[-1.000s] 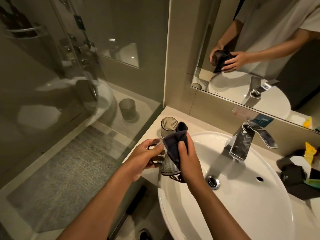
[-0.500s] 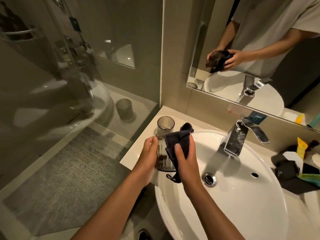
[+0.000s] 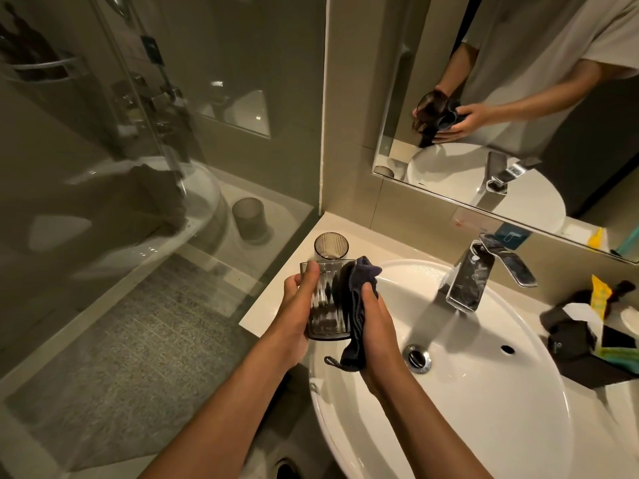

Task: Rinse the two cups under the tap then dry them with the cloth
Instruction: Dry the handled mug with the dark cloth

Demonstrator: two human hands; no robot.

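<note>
Two smoky ribbed glass cups are in front of me: one stands upright on the pale countertop (image 3: pixel 276 305) by the wall, the ribbed cup (image 3: pixel 331 246) behind my hands, beside the white oval basin (image 3: pixel 484 409) with its chrome tap (image 3: pixel 480 271). My left hand (image 3: pixel 297 305) curls around the held ribbed cup (image 3: pixel 325 305), thumb up its side. My right hand (image 3: pixel 377 326) presses the dark cloth (image 3: pixel 352 305) against its right side, fingers closed on the fabric.
</note>
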